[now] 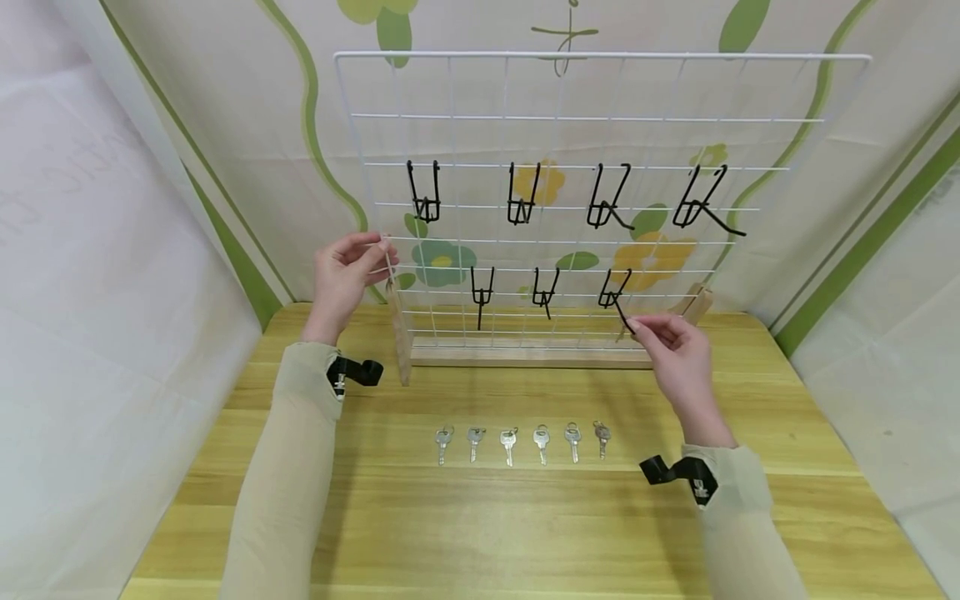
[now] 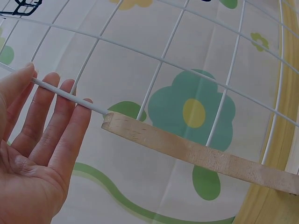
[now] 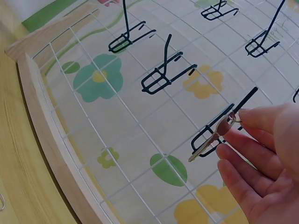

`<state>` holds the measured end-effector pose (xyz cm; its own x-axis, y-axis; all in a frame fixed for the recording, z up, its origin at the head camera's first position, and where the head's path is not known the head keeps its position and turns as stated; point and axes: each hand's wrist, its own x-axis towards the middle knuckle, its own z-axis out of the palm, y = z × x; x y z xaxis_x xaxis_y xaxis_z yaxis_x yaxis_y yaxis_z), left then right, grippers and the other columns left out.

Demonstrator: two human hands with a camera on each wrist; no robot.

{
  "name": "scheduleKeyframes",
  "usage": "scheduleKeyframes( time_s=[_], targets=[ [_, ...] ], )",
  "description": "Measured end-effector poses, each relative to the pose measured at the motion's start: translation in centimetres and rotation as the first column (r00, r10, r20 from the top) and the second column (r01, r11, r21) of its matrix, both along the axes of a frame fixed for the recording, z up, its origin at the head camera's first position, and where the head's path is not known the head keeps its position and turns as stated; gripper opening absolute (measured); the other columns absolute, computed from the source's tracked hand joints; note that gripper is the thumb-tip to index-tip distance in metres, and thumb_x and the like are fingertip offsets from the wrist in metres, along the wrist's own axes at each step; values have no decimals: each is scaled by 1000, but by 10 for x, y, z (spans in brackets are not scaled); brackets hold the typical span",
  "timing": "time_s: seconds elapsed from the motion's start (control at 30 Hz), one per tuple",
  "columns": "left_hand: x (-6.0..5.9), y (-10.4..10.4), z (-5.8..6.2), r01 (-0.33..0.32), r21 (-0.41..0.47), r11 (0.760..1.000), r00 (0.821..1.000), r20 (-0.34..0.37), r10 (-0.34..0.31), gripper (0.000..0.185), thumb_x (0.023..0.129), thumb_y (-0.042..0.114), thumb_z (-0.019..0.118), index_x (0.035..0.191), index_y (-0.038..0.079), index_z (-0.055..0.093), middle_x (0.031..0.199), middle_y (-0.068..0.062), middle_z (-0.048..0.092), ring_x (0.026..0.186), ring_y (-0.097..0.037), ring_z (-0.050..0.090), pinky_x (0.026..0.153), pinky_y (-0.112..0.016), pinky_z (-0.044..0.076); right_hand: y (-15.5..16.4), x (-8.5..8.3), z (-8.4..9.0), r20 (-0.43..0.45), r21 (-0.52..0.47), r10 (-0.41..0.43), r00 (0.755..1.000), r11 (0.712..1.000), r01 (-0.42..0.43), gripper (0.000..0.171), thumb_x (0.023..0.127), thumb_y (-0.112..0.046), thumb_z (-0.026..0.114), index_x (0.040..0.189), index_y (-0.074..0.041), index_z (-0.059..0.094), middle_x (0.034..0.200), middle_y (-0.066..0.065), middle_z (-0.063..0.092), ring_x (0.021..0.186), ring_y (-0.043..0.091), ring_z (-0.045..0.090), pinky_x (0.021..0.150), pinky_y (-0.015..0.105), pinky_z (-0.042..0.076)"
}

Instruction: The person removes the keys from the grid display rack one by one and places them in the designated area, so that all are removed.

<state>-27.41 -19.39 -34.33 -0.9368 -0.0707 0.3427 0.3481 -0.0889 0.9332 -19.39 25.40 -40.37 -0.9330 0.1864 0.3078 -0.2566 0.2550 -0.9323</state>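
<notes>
A white wire grid (image 1: 570, 118) stands upright in a wooden base, with several black hooks on it. At its left edge my left hand (image 1: 351, 271) holds the side wire (image 2: 70, 95), thumb on one side and fingers on the other. In the right wrist view my right hand (image 3: 266, 163) pinches a small metal key (image 3: 212, 142) by its ring, between thumb and index finger. The ring is right at the tip of the lower right hook (image 1: 617, 298), and the key hangs across the hook's frame. In the head view the fingers mostly hide this key.
Several keys (image 1: 509, 446) with rings lie in a row on the wooden table (image 1: 525, 517), in front of the base (image 1: 525, 357). More hooks (image 1: 425, 196) run along the grid's upper row. Flower-printed cloth (image 1: 247, 200) stands behind and white cloth at both sides.
</notes>
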Motion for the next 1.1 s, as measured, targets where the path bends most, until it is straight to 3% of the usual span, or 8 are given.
scheduleKeyframes(
  time_s=[0.2,0.6,0.87,1.1],
  targets=[
    [0,0,0,-7,-12,1000,1000,-6,7,18,97,12,72,110,-1,73,97,-12,75,86,-21,75,81,-35,63,2,8,3,-33,-2,28,999,1000,-28,22,96,-14,75,108,5,73,103,5,74,89,15,70,77,17,58],
    [0,0,0,-2,-4,1000,1000,-13,2,17,97,12,73,109,0,74,97,-14,75,86,-23,74,81,-35,63,10,25,9,-30,2,60,998,998,-60,23,97,-11,73,109,8,70,103,0,75,91,14,69,78,16,58],
    [1,0,0,-10,-15,1000,1000,-12,9,19,97,15,74,110,0,74,97,-13,75,86,-24,74,80,-35,63,12,34,13,-49,18,73,996,997,-72,20,98,-10,72,108,7,70,110,11,75,96,18,71,81,18,58],
    [0,-1,-1,-3,-17,1000,1000,-15,3,21,97,15,74,110,-1,73,97,-13,75,87,-23,74,80,-34,63,17,43,7,-46,29,61,997,998,-60,18,97,-6,71,107,9,69,100,2,76,89,13,71,70,16,57]
  ],
)
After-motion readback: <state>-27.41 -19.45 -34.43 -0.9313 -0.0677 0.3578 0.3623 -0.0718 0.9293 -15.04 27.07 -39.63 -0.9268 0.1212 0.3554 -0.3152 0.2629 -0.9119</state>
